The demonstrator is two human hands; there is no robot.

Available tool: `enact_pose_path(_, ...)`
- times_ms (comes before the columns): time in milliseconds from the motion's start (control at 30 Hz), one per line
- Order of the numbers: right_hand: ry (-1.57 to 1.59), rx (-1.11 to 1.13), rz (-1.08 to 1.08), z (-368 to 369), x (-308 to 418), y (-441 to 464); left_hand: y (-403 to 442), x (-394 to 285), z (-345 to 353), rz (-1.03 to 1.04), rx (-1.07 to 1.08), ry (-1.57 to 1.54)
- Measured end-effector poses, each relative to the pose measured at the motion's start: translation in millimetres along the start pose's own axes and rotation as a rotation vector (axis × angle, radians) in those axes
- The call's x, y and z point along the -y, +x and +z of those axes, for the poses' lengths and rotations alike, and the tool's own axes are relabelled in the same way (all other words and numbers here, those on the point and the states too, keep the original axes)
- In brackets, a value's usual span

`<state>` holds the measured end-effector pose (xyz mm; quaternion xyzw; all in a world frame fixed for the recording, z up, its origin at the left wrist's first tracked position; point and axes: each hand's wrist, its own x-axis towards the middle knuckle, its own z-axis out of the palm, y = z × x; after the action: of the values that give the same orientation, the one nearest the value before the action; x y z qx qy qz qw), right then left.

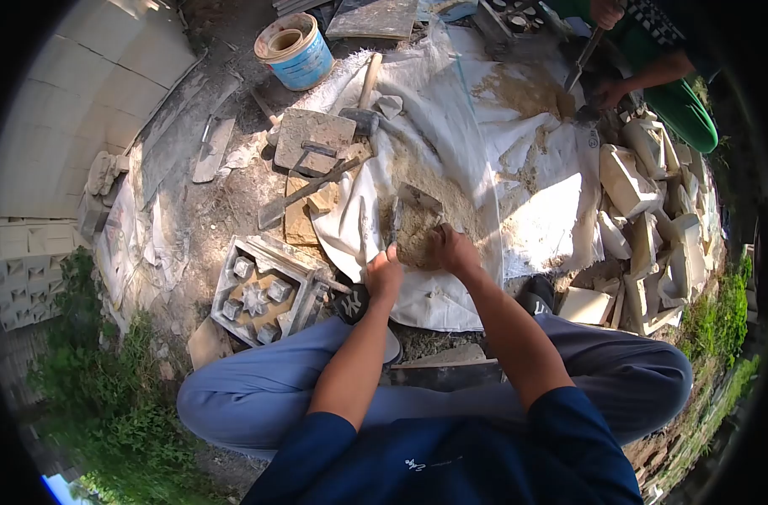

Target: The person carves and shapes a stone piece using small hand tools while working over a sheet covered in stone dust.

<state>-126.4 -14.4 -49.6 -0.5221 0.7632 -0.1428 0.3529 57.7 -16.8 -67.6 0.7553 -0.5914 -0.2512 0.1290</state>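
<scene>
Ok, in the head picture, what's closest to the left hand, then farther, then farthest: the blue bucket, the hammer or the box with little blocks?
From the left hand:
1. Box with little blocks: on its left.
2. Hammer: up ahead.
3. Blue bucket: farthest, ahead and left.

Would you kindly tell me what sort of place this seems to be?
Probably an outdoor casting or masonry workspace: loose sandy material on a white sheet, what looks like a box mould, and a pile of pale angular pieces near green grass.
</scene>
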Motion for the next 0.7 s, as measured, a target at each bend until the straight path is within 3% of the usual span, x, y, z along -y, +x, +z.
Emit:
enact_pose_path(100, -0.019, -0.028, -0.022, -14.5, 2.3, 7.3, -3.4, -11.2, -12.8, -0.007, 0.074, 0.043)
enact_pose_path(167, -0.016, -0.016, -0.032, -14.0, 2.1, 0.4, -20.3, -14.4, -5.6, -0.148, -0.087, -0.076)
enact_pose_path(300, -0.02, -0.026, -0.14, -34.6, 21.8, 21.4, -31.5, -21.1, 15.5, -0.225, -0.243, -0.112)
enact_pose_path(500, -0.275, 0.059, -0.264, -38.0, 34.7, 63.3, -46.5, -4.1, 21.8, -0.15, -0.239, -0.136)
enact_pose_path(700, -0.257, 0.116, -0.35, -43.5, 8.7, 52.8, -46.3, -1.1, 23.7, -0.134, -0.297, -0.199)
